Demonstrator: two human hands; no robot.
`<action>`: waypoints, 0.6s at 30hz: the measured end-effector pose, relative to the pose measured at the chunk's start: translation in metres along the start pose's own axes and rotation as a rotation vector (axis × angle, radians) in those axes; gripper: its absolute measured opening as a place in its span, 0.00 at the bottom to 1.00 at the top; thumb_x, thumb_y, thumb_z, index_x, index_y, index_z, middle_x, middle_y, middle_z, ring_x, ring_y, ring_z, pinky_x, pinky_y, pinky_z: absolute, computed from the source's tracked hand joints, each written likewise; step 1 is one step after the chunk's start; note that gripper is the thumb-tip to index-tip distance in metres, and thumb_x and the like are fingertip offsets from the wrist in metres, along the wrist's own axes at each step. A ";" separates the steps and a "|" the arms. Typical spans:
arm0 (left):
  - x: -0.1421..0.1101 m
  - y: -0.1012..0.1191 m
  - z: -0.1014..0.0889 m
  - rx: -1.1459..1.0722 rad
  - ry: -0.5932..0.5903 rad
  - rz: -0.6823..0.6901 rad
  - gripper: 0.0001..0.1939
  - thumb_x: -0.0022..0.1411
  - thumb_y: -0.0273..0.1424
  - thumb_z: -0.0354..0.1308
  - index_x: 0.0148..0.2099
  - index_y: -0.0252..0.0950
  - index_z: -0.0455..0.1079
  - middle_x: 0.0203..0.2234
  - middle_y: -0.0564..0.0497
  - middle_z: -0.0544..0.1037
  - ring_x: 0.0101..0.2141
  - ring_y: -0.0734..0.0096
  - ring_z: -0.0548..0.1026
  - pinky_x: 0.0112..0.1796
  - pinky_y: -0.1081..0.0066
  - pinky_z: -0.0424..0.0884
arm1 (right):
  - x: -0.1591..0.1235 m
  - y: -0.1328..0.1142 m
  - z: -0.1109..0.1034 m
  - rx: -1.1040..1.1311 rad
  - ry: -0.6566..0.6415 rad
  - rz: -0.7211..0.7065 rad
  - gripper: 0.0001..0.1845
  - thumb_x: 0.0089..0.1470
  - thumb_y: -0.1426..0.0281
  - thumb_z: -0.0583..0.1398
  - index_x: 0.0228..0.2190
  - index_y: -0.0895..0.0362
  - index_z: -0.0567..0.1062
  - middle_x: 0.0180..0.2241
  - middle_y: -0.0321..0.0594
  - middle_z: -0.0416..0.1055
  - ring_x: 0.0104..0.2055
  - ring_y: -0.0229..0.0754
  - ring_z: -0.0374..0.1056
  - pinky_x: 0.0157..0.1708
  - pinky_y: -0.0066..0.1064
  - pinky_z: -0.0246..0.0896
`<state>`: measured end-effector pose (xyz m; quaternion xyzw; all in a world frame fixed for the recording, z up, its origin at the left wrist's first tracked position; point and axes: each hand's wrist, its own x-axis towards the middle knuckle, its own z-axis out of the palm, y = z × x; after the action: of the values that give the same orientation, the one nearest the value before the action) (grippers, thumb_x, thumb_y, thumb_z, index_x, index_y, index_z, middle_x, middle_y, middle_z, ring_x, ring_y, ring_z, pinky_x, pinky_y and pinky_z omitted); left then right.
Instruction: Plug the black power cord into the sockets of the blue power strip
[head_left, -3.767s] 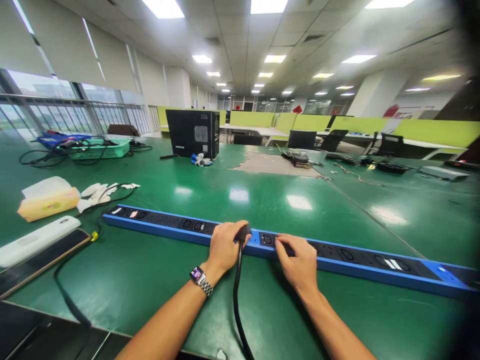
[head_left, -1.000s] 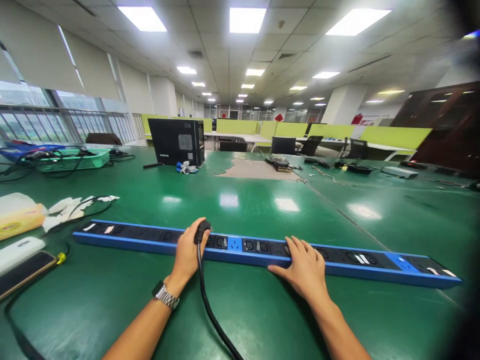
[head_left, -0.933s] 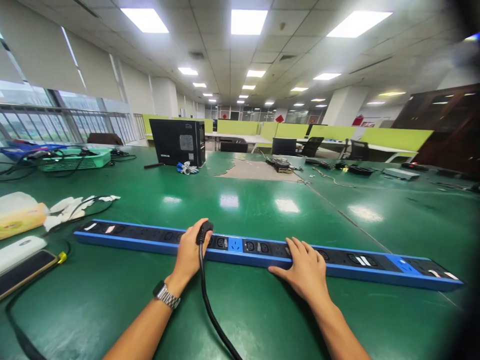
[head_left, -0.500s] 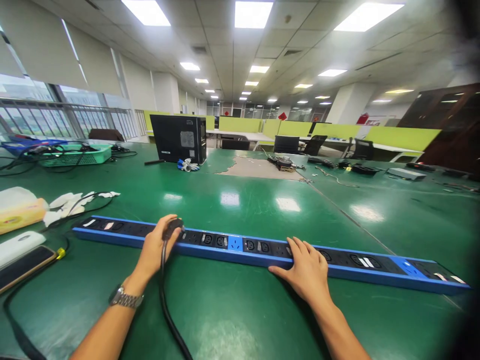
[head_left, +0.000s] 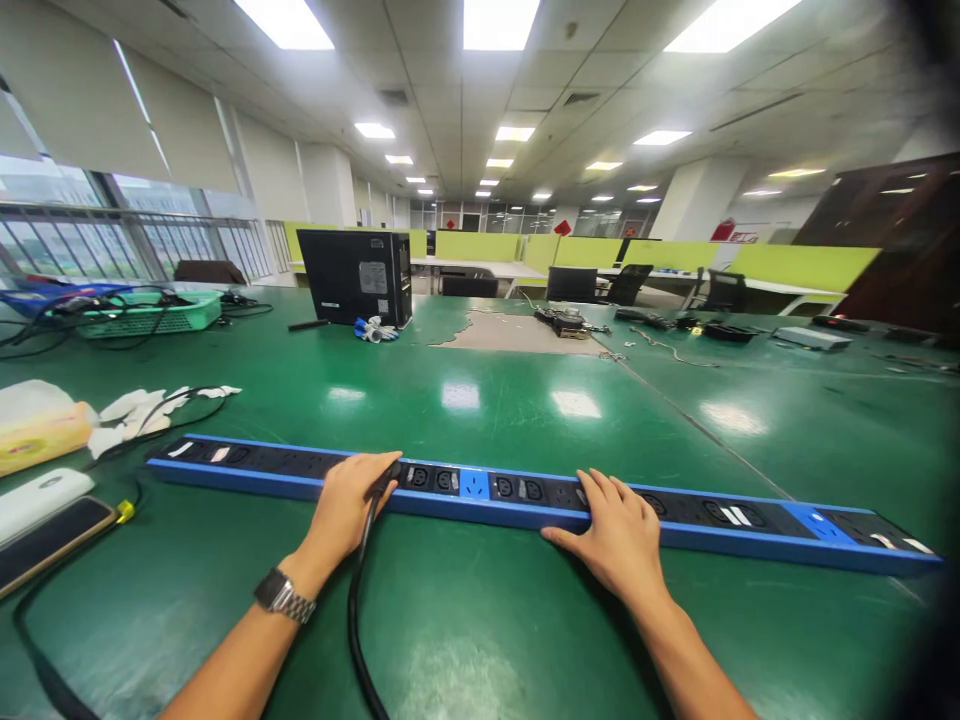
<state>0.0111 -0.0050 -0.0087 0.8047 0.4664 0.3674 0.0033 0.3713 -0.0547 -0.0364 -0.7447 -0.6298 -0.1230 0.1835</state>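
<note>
A long blue and black power strip (head_left: pixel 487 512) lies across the green table, its sockets facing up. My left hand (head_left: pixel 346 505) is closed around a black plug (head_left: pixel 388 476), low over the strip left of its middle blue socket. Fingers cover most of the plug, and whether its pins sit in a socket is hidden. From the plug a thick black cable (head_left: pixel 354 610) curves down toward the near edge of view. Right of the middle, my right hand (head_left: pixel 624 540) grips the strip, fingers over the top and thumb along the front side.
A phone (head_left: pixel 52 540), a white device (head_left: pixel 45 500) and a tissue pack (head_left: pixel 41 425) lie at the left. Farther back stand a green basket (head_left: pixel 161 318) of cables and a black computer case (head_left: pixel 352 280). Metal parts (head_left: pixel 566 322) lie beyond the strip.
My left hand has moved right along the strip with the plug, closer to the middle blue socket, and its cable has followed. The right hand keeps its place on the strip.
</note>
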 end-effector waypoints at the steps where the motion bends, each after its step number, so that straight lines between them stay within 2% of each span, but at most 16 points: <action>1: 0.000 0.001 0.000 -0.034 0.027 -0.018 0.16 0.63 0.38 0.54 0.51 0.43 0.71 0.43 0.48 0.79 0.44 0.60 0.75 0.48 0.57 0.68 | 0.000 0.000 0.000 0.003 0.000 0.003 0.44 0.39 0.46 0.62 0.54 0.55 0.66 0.58 0.49 0.63 0.61 0.59 0.53 0.56 0.49 0.43; 3: 0.003 0.007 0.000 -0.120 0.161 -0.116 0.16 0.63 0.41 0.54 0.50 0.42 0.71 0.43 0.48 0.79 0.44 0.60 0.76 0.48 0.58 0.68 | 0.000 -0.001 -0.001 0.005 -0.005 0.016 0.45 0.39 0.46 0.62 0.55 0.56 0.66 0.58 0.49 0.63 0.61 0.58 0.52 0.56 0.48 0.42; 5: 0.008 0.022 0.001 -0.197 0.330 -0.224 0.18 0.64 0.42 0.52 0.51 0.41 0.70 0.44 0.47 0.78 0.44 0.61 0.76 0.48 0.61 0.69 | 0.000 -0.002 -0.003 0.004 -0.012 0.028 0.46 0.38 0.46 0.63 0.55 0.57 0.66 0.58 0.48 0.63 0.62 0.58 0.52 0.57 0.48 0.42; 7: 0.017 0.044 0.008 -0.229 0.375 -0.221 0.18 0.64 0.42 0.53 0.53 0.41 0.69 0.45 0.47 0.78 0.44 0.62 0.75 0.47 0.63 0.69 | 0.000 -0.004 -0.005 0.002 -0.022 0.032 0.46 0.37 0.47 0.63 0.55 0.57 0.66 0.59 0.48 0.63 0.61 0.58 0.52 0.57 0.47 0.41; 10: 0.029 0.077 0.028 -0.197 0.180 -0.078 0.15 0.62 0.39 0.57 0.50 0.42 0.72 0.41 0.48 0.79 0.42 0.62 0.75 0.46 0.62 0.68 | -0.001 -0.005 -0.008 0.001 -0.033 0.035 0.46 0.38 0.48 0.64 0.55 0.57 0.66 0.59 0.47 0.63 0.61 0.57 0.52 0.57 0.47 0.42; 12: 0.034 0.090 0.042 -0.160 0.053 -0.061 0.14 0.61 0.36 0.60 0.49 0.42 0.72 0.39 0.48 0.79 0.41 0.61 0.75 0.44 0.61 0.68 | -0.001 -0.006 -0.010 0.001 -0.037 0.038 0.46 0.38 0.49 0.64 0.56 0.57 0.66 0.59 0.47 0.62 0.61 0.57 0.53 0.57 0.47 0.42; 15: 0.035 0.097 0.053 -0.122 -0.031 -0.093 0.14 0.60 0.34 0.61 0.49 0.42 0.73 0.37 0.48 0.79 0.40 0.61 0.75 0.43 0.61 0.68 | -0.001 -0.007 -0.012 0.008 -0.043 0.038 0.45 0.39 0.49 0.64 0.56 0.57 0.65 0.59 0.47 0.62 0.61 0.57 0.53 0.57 0.47 0.42; 18: 0.033 0.095 0.053 -0.110 -0.075 -0.022 0.14 0.60 0.33 0.61 0.50 0.44 0.72 0.39 0.49 0.80 0.41 0.61 0.74 0.43 0.61 0.66 | 0.000 -0.008 -0.013 0.018 -0.063 0.045 0.46 0.38 0.49 0.65 0.56 0.58 0.65 0.60 0.47 0.61 0.62 0.58 0.52 0.58 0.48 0.41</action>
<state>0.1233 -0.0160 0.0057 0.8114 0.4539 0.3618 0.0690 0.3642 -0.0596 -0.0240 -0.7604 -0.6195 -0.0898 0.1730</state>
